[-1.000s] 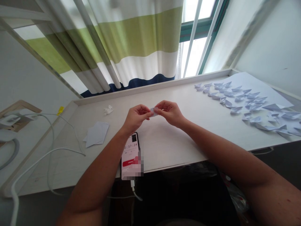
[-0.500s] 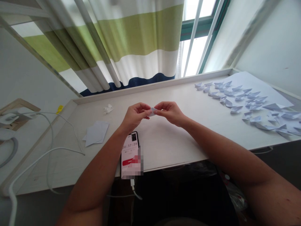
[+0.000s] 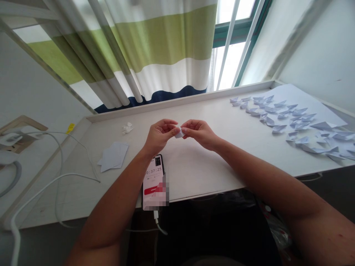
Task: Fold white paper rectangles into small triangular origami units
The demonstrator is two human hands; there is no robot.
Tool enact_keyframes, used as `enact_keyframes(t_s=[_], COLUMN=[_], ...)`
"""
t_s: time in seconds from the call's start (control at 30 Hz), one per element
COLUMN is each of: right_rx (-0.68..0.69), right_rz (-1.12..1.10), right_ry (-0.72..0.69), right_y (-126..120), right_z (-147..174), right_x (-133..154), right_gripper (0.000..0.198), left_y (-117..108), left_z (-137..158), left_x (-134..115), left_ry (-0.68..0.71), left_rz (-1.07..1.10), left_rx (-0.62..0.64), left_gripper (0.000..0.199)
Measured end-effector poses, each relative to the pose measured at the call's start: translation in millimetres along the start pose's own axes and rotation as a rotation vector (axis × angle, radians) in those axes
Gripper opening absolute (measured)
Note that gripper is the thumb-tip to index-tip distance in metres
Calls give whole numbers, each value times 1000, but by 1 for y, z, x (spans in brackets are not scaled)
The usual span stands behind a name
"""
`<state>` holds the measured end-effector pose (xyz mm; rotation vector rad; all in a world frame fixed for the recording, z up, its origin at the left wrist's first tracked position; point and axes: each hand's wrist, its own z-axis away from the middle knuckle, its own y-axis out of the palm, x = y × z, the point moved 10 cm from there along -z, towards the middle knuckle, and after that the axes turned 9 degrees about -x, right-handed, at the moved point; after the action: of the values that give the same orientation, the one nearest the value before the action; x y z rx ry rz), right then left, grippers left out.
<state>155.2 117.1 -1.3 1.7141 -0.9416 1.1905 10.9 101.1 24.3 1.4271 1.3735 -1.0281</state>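
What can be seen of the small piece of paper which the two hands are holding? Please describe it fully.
The piece of paper is small, white and folded, with creased edges showing between the fingertips. It is pinched from one side by the left hand and from the other by the right hand, and appears raised above the white table. The fingers cover part of it, so its full outline and number of folds cannot be told.
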Motion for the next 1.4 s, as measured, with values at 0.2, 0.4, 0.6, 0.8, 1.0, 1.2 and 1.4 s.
enact_keyframes(t_s=[0.2,0.4,0.6,0.8,1.0,1.2,1.4], right_rx=[87,100,83,69,-19,-65,-25], right_rz=[-134,-152,-120,-107,-48,18,127], right_ry=[121,130,125,148,59,-41,-140], right_y=[16,17,14,11,-4,-12,-3], right_z=[6,7,8,6,-1,-5,-1], right_x=[-15,-10,-4,-6,-4,-1,9], right_gripper=[46,43,41,41,44,40,35], left_y=[11,-2,-10,-4,0,1,-2], left_z=[3,-2,-5,-3,-2,1,-1], left_x=[-2,0,3,1,8,12,6], left_ry=[14,64,52,55,-14,-45,-19], left_rz=[14,-56,-88,-72,-42,-73,-83], left_rx=[84,-19,-93,-44,3,9,-35], left_gripper=[42,44,40,36,41,34,30])
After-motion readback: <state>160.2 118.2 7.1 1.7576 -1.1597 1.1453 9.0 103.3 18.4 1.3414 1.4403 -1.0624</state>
